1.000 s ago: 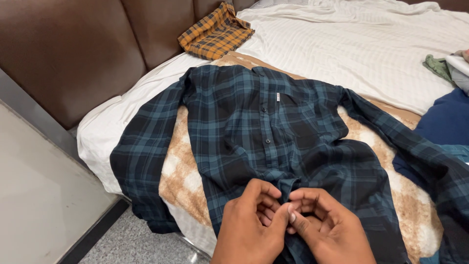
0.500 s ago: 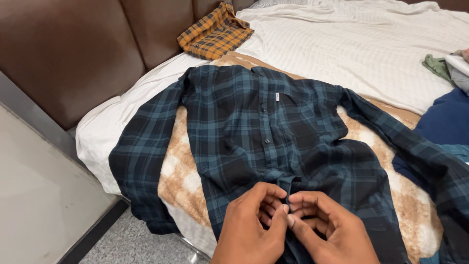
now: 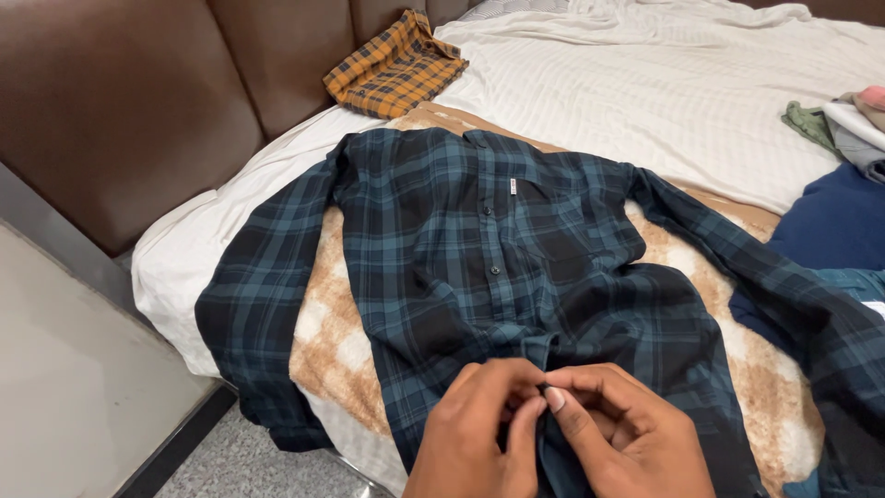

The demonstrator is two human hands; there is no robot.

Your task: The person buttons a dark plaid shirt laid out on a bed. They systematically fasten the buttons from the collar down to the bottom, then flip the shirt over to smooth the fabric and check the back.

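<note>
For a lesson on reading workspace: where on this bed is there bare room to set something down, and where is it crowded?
Free: the white striped sheet, between the orange plaid shirt by the brown headboard and the clothes pile at the right edge. Crowded: the near side, where the dark plaid shirt spreads over the tan blanket, with the left hand and right hand at its front.

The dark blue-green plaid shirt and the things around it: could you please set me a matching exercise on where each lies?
Things:
1. dark blue-green plaid shirt
2. folded orange plaid cloth
3. navy blue garment
4. brown padded headboard

Places:
A. right edge
B. spread flat, centre
C. far left
D. top, by the headboard

Pairs: 1-B, 2-D, 3-A, 4-C
</note>
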